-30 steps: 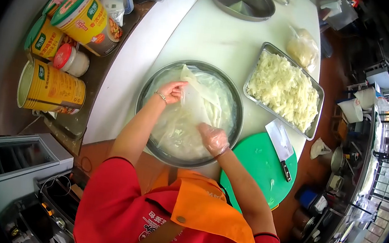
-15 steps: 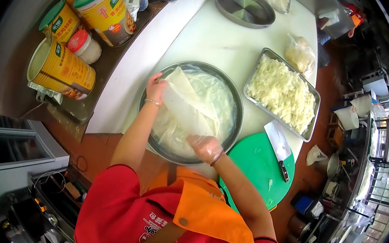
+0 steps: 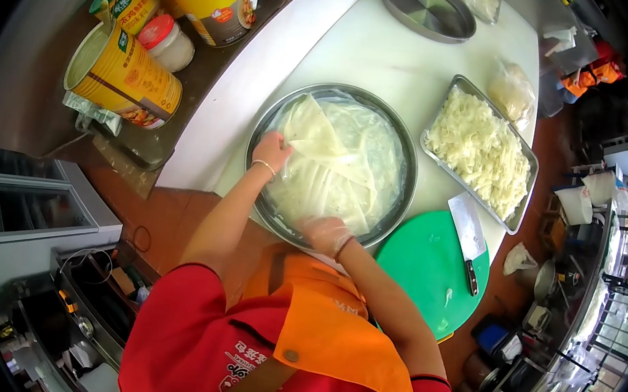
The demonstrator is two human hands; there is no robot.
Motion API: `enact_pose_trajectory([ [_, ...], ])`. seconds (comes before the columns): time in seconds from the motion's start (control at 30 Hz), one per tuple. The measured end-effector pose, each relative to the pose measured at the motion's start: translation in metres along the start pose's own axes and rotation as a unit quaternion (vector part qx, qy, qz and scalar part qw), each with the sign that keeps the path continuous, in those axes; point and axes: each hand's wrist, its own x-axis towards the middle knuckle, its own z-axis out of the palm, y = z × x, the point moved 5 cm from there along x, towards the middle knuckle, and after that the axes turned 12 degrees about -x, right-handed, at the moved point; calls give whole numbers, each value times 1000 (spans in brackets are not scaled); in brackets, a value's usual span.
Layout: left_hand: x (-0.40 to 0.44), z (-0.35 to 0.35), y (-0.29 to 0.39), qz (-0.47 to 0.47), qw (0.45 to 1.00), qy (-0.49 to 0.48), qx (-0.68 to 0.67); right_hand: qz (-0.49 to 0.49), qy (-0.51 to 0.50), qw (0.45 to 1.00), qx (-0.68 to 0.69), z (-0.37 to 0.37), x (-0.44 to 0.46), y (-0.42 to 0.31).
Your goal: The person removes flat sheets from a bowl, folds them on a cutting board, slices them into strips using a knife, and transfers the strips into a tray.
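A round metal pan (image 3: 413, 149), lined with clear plastic, holds thin, pale, moist sheets. The uppermost pale sheet (image 3: 327, 148) lies folded and wrinkled across the pan. My left hand (image 3: 273, 152), bare and with a bracelet at the wrist, pinches this sheet's left edge just inside the rim. My right hand (image 3: 327, 234) wears a clear plastic glove. It is closed at the sheet's lower edge near the front rim, its fingertips partly hidden.
A green cutting board (image 3: 417, 272) at right carries a cleaver (image 3: 467, 227). Beyond stands a metal tray (image 3: 533, 177) of pale shreds, beside a bagged item (image 3: 512, 93). A second round pan (image 3: 425, 12) is at the back. Yellow cans (image 3: 139, 74) and a red-lidded jar (image 3: 168, 43) stand left.
The raised part of the sheet has come down flatter into the pan. My left hand has lowered from the rim to inside it. The view has shifted slightly.
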Motion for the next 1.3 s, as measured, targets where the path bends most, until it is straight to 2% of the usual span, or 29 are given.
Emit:
enact_pose_trajectory([
  [0.07,13,13,3,-34,997,-61,25,20,-9,999,-29,-13,-10,3],
  [0.17,25,24,-3,-41,997,-63,17,50,7,998,-44,-14,-14,11],
  [0.2,23,18,-3,-74,993,-8,-90,61,16,997,-42,-14,-16,11],
  [0.27,18,6,-6,-138,939,101,-298,23,66,997,-21,-16,-18,7],
  [0.37,1,-34,27,65,952,239,-181,-17,120,993,8,-24,-17,-9],
  [0.4,-1,-36,29,46,972,198,-116,-31,134,990,15,-29,-15,-14],
  [0.5,-7,-37,7,-5,996,57,69,-5,-32,999,-29,-27,-5,-24],
  [0.57,-8,-25,-23,-31,983,-60,172,27,-103,994,1,-1,2,-18],
  [0.7,-16,-38,1,63,972,0,228,68,-161,984,33,-15,-8,-10],
  [0.77,-16,-47,12,146,961,53,231,89,-29,996,-5,-27,-19,10],
  [0.8,-15,-47,21,171,967,34,187,98,38,994,-26,-36,-23,19],
  [0.87,-18,-45,39,218,971,-7,102,214,18,976,-34,-49,-18,50],
  [0.93,-11,-23,34,137,986,-88,33,246,242,937,-48,-35,-18,91],
  [0.97,-6,-14,29,95,987,-127,-1,273,250,929,-26,-33,-14,106],
  [1.03,8,-4,21,57,980,-189,26,326,265,907,18,-36,-4,131],
  [1.07,10,0,16,35,974,-221,38,347,210,913,41,-32,2,139],
  [1.13,11,-3,22,81,963,-236,97,385,97,914,85,-21,10,150],
  [1.17,12,-4,25,103,956,-244,126,359,113,923,81,-22,13,150],
  [1.27,9,-14,44,167,961,-206,79,308,163,935,66,-25,12,148],
  [1.3,7,-16,51,152,962,-210,80,307,178,933,58,-25,9,145],
])
